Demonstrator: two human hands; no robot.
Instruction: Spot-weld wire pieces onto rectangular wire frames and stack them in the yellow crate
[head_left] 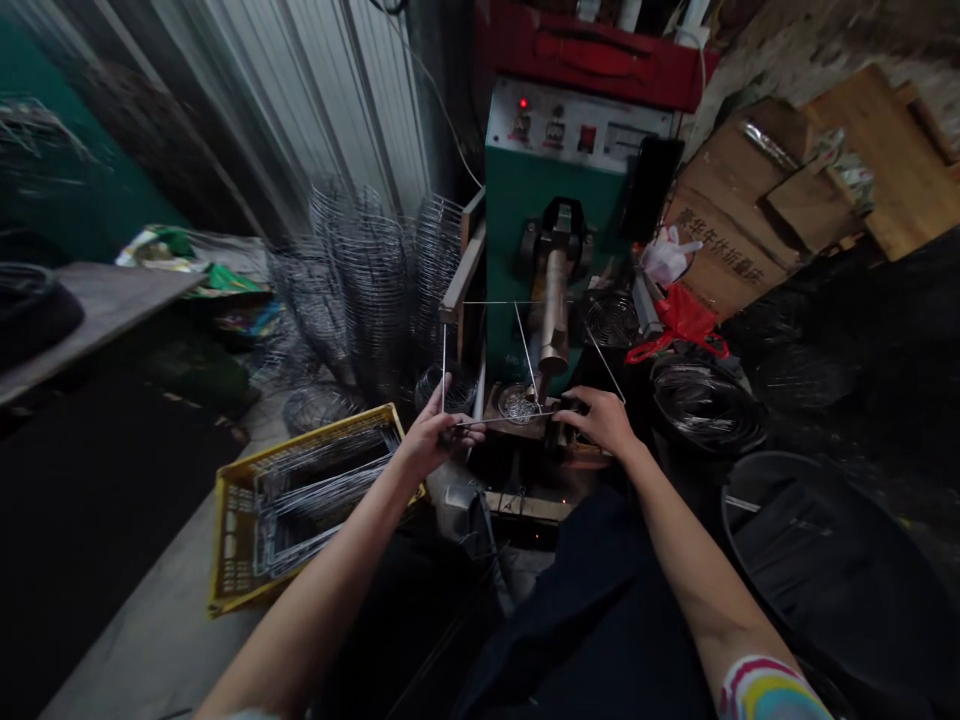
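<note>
We hold a thin wire frame [517,350] in front of the green spot-welding machine [551,190]. Our left hand [439,432] is closed around the lower left corner of the frame, and our right hand [604,418] grips its lower right part, fingers curled on the wire. The frame stands upright, its bottom bar just over a small round wire spiral [516,403] that lies on the machine's work plate, under the copper electrode [553,320].

As we judge it, this piece is in the middle of its work: frame and spiral are placed together, but we cannot tell if they are already joined. The yellow crate [236,530] on the floor at our left holds many flat wire frames [322,480], and stacks of wire racks [375,270] stand behind it, so much work appears finished or waiting.
</note>
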